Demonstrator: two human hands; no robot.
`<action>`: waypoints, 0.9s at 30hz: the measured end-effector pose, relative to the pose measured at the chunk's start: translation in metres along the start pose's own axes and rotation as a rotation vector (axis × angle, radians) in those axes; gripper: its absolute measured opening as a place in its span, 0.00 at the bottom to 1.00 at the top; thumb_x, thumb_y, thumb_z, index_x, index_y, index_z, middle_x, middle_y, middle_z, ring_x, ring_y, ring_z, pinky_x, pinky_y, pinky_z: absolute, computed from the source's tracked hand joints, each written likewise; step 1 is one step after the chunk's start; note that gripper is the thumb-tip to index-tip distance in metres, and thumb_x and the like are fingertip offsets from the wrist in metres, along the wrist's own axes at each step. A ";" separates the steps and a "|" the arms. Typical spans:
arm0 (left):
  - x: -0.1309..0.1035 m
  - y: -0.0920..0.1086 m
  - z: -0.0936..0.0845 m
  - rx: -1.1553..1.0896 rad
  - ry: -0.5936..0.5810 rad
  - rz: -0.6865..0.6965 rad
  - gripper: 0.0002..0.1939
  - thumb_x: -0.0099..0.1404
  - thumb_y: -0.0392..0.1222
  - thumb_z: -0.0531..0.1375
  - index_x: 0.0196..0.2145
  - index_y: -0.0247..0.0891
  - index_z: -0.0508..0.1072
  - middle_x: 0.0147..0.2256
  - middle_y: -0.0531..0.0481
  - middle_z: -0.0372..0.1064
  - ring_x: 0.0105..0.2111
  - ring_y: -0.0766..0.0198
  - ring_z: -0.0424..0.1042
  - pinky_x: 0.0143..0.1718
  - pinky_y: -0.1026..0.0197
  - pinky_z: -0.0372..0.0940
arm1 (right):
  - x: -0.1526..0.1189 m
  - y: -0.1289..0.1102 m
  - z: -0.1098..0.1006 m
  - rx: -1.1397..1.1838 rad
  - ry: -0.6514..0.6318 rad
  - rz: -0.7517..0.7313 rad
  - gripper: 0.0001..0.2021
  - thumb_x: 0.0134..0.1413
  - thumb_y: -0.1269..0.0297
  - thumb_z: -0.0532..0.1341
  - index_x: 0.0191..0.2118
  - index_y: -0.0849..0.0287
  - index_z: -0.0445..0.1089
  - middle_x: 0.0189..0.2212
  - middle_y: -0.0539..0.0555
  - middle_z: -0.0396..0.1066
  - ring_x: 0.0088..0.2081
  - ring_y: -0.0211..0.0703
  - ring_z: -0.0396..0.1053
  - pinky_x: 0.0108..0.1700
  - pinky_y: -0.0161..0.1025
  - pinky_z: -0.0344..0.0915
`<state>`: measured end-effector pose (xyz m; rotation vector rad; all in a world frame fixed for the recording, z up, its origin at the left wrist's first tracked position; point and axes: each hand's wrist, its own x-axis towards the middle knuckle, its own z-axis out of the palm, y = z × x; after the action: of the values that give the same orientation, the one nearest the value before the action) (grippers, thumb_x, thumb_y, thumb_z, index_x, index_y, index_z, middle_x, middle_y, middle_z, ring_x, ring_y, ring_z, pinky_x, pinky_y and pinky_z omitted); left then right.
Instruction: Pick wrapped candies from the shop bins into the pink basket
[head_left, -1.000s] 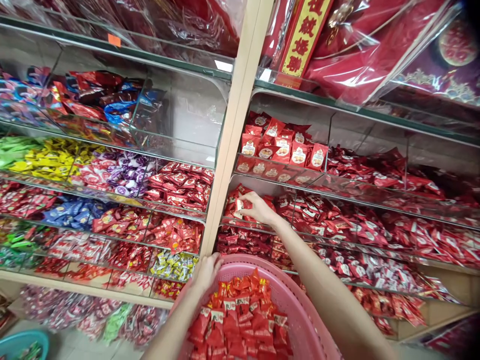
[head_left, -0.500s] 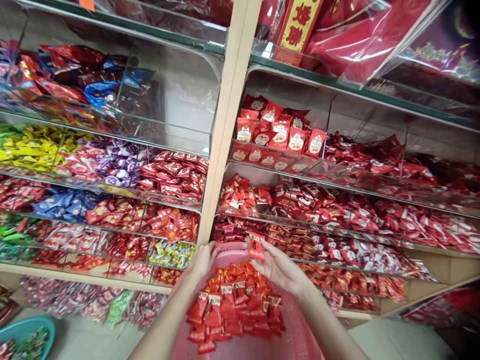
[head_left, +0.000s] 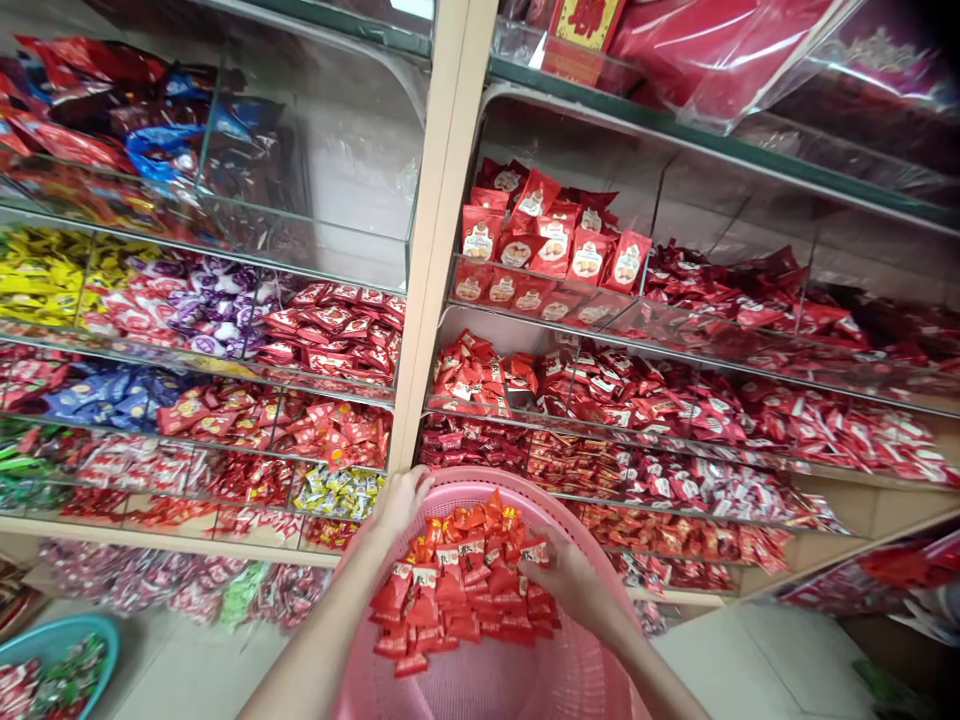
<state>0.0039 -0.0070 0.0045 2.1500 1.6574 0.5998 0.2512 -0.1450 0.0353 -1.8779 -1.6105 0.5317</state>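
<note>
"What is your left hand doing?"

"My left hand is curled over the far rim of the pink basket, on its left side. It has hold of it."

"And your right hand?"

"My right hand is down inside the basket, on the right. Its fingers are bent by a small red packet with a white top. It's blurry, so I can't tell if I'm gripping it or only touching it."

"Where are the other ones?"

"The red packets lie in a heap at the basket's far end. The near end shows bare pink."

"What's around you?"

"A pale wooden post stands in front, with shelves on both sides. Red bags with white labels sit to its right. A blue-green tub is on the floor, far left."
</note>
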 end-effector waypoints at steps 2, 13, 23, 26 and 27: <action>0.000 0.000 0.000 -0.004 -0.008 -0.009 0.18 0.66 0.53 0.46 0.43 0.43 0.69 0.37 0.48 0.73 0.36 0.63 0.71 0.32 0.65 0.55 | -0.004 0.003 0.005 -0.056 -0.039 0.011 0.19 0.43 0.60 0.59 0.44 0.59 0.66 0.34 0.54 0.73 0.35 0.47 0.69 0.38 0.41 0.65; 0.000 0.002 -0.002 -0.006 -0.022 -0.045 0.18 0.66 0.53 0.47 0.44 0.44 0.69 0.39 0.48 0.73 0.38 0.61 0.70 0.34 0.65 0.56 | -0.007 0.008 0.006 -0.386 -0.082 -0.034 0.14 0.48 0.67 0.54 0.42 0.59 0.65 0.38 0.58 0.73 0.43 0.51 0.70 0.43 0.42 0.64; 0.000 -0.001 0.000 -0.026 0.004 -0.012 0.18 0.66 0.52 0.47 0.43 0.44 0.70 0.38 0.48 0.73 0.38 0.62 0.71 0.34 0.66 0.57 | 0.004 -0.034 -0.007 -0.608 -0.037 -0.031 0.15 0.55 0.59 0.55 0.46 0.62 0.63 0.40 0.64 0.70 0.38 0.52 0.71 0.34 0.40 0.64; 0.001 -0.001 0.001 -0.018 -0.009 -0.030 0.18 0.66 0.52 0.47 0.44 0.43 0.70 0.38 0.47 0.73 0.38 0.62 0.71 0.35 0.65 0.57 | 0.029 -0.072 -0.027 -0.553 0.099 -0.132 0.16 0.57 0.55 0.53 0.46 0.59 0.63 0.39 0.61 0.70 0.36 0.48 0.71 0.33 0.38 0.62; 0.002 -0.002 0.001 -0.008 -0.009 -0.035 0.18 0.66 0.52 0.47 0.44 0.43 0.70 0.38 0.47 0.73 0.38 0.61 0.71 0.35 0.65 0.57 | 0.041 -0.084 -0.035 -0.526 0.155 -0.195 0.16 0.57 0.55 0.52 0.47 0.58 0.63 0.39 0.60 0.70 0.35 0.47 0.71 0.34 0.37 0.62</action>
<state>0.0034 -0.0052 0.0030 2.1106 1.6815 0.5849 0.2195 -0.1043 0.1209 -2.0256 -1.9273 -0.1374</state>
